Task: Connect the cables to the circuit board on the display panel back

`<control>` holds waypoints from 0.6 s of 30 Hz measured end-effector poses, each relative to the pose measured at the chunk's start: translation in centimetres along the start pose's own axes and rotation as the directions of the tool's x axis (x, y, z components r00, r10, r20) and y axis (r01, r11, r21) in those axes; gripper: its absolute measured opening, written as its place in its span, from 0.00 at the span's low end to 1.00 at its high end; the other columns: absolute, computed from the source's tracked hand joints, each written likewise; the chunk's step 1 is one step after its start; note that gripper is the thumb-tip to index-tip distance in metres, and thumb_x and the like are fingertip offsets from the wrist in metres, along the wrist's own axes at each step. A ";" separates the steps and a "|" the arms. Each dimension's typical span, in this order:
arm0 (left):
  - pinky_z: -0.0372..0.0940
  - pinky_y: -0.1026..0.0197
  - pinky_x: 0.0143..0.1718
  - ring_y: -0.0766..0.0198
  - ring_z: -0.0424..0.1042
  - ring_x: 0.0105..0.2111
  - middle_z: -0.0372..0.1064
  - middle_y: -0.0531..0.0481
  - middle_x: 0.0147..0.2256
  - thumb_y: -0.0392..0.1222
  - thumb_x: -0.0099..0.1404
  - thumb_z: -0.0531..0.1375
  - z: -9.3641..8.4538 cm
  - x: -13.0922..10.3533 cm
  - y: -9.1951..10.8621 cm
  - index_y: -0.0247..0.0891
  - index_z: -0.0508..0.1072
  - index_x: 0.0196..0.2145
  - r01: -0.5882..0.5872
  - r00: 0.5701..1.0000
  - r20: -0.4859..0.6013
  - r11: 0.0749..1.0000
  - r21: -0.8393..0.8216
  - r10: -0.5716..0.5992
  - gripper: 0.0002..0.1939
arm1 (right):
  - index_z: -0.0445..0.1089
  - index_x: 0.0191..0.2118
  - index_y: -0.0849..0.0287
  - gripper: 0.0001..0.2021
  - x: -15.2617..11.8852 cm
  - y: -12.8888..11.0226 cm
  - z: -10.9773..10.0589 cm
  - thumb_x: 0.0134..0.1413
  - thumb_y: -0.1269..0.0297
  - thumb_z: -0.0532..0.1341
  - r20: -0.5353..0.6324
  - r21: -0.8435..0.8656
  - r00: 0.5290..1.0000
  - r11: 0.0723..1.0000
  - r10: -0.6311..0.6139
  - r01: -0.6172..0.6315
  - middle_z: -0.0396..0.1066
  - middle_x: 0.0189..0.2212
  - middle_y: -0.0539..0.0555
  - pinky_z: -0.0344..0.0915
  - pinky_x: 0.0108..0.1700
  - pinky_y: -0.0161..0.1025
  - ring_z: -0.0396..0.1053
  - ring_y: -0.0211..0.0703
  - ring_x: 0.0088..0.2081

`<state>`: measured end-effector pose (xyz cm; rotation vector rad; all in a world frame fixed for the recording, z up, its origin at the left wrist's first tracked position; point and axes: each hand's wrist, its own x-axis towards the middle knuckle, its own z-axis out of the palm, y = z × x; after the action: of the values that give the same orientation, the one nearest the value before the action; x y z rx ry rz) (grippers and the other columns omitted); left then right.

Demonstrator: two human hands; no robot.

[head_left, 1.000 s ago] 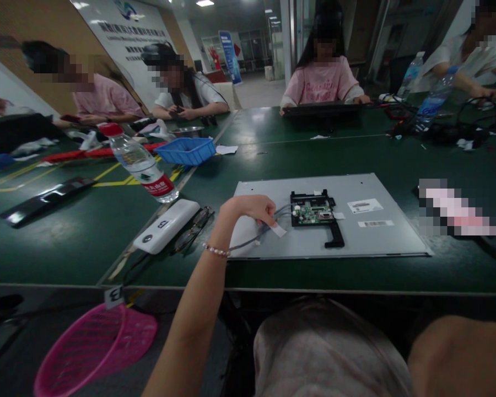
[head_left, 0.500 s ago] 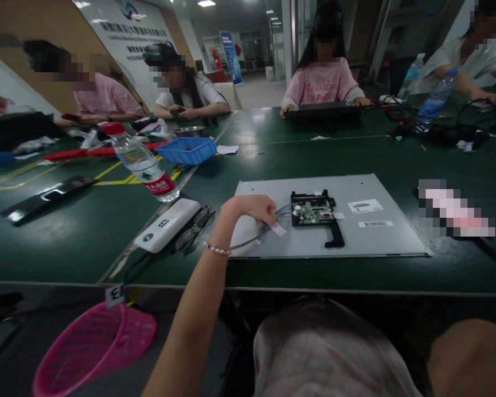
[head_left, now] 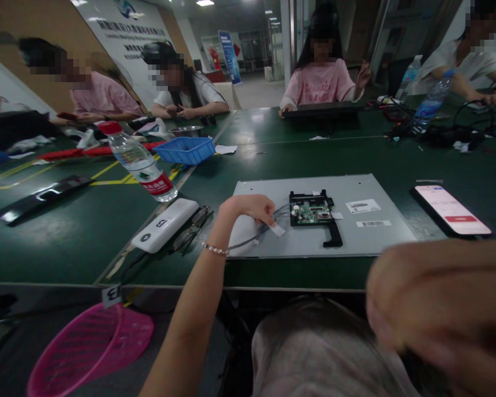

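A flat grey panel [head_left: 273,190] lies on the green table, with a green circuit board [head_left: 314,214] in a black frame on it. My left hand [head_left: 256,208] rests on the panel's left part, fingers curled, its fingertips at a small white strip of tape [head_left: 278,229] over grey cables [head_left: 243,242]. My right hand [head_left: 434,298] is large and blurred at the lower right, close to the camera, in front of the panel's near right corner. Its fingers are smeared and I cannot make out whether it holds something.
Left of the panel are glasses [head_left: 192,229], a white power bank [head_left: 165,225] and a water bottle [head_left: 143,165]. A blue tray [head_left: 186,151] sits behind. A lit phone [head_left: 450,210] lies right. A pink basket [head_left: 91,347] is below the table edge. Several people sit around.
My right hand has come up and further into view from the lower right. My left hand has kept its place. The phone's screen now shows unblurred. The person across has raised a hand.
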<state>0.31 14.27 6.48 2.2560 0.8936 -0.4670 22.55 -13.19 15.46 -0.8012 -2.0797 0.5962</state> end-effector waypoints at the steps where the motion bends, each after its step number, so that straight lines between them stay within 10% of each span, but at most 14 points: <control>1: 0.51 0.66 0.24 0.68 0.62 0.22 0.64 0.56 0.19 0.54 0.46 0.66 0.0 0.1 -0.1 0.36 0.67 0.24 0.001 1.000 0.006 1.000 0.004 -0.001 0.19 | 0.76 0.38 0.45 0.09 0.6 1.3 -0.6 0.57 0.62 0.58 -0.024 -0.072 0.995 0.993 0.094 -0.096 0.76 0.31 0.52 0.71 0.31 0.38 0.74 0.43 0.34; 10: 0.50 0.66 0.24 0.69 0.59 0.21 0.61 0.56 0.19 0.54 0.46 0.66 -0.1 0.0 -0.2 0.36 0.67 0.23 -0.020 1.000 -0.013 1.000 0.006 0.020 0.18 | 0.74 0.32 0.58 0.13 2.8 19.1 -4.2 0.54 0.56 0.57 0.038 -0.413 0.812 0.749 0.582 -0.518 0.74 0.28 0.53 0.64 0.33 0.38 0.71 0.44 0.31; 18: 0.51 0.64 0.25 0.67 0.60 0.24 0.63 0.55 0.21 0.56 0.48 0.65 -0.3 0.3 -0.5 0.37 0.67 0.24 -0.018 1.000 -0.012 0.996 0.087 0.019 0.19 | 0.76 0.37 0.59 0.12 0.7 21.1 -4.1 0.53 0.60 0.57 0.059 -0.347 0.776 0.741 0.628 -0.574 0.76 0.34 0.55 0.66 0.39 0.39 0.72 0.45 0.36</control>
<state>0.22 14.89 6.33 2.3467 0.8741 -0.4920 32.61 2.38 4.49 -1.7097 -2.0779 0.7038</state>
